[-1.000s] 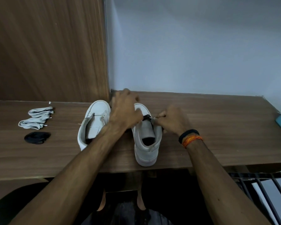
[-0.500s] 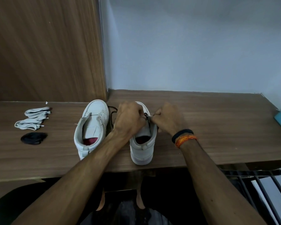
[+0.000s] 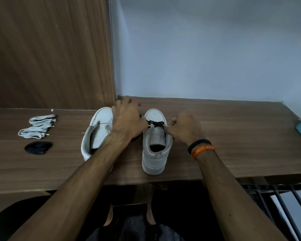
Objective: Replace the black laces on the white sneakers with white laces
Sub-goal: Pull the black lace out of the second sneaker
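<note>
Nearest to us, our two bare forearms reach over the front edge of a wooden table (image 3: pixel 233 133) with a brown, streaked grain. Our right wrist carries a black band (image 3: pixel 199 144) and a woven orange thread band (image 3: pixel 202 150). On the table stand two white sneakers, heels toward us, smooth and rounded at the toe. The right sneaker (image 3: pixel 154 153) gapes open at the collar, dark inside, its grey tongue upright; a black lace (image 3: pixel 155 123) crosses its upper eyelets. Our right hand (image 3: pixel 184 129) is clenched at that shoe's right side, fingertips pinching the lace end. Our left hand (image 3: pixel 129 120) hovers between the shoes with fingers spread and curled; we cannot tell whether it grips the lace's other end. The left sneaker (image 3: pixel 97 133) sits unlaced, partly behind our left arm. Further left lie two flat bundles of white laces (image 3: pixel 36 126) and a crumpled black lace bundle (image 3: pixel 38 148). Beyond rise a wood panel (image 3: pixel 50 49) and a pale wall (image 3: pixel 207 49).
</note>
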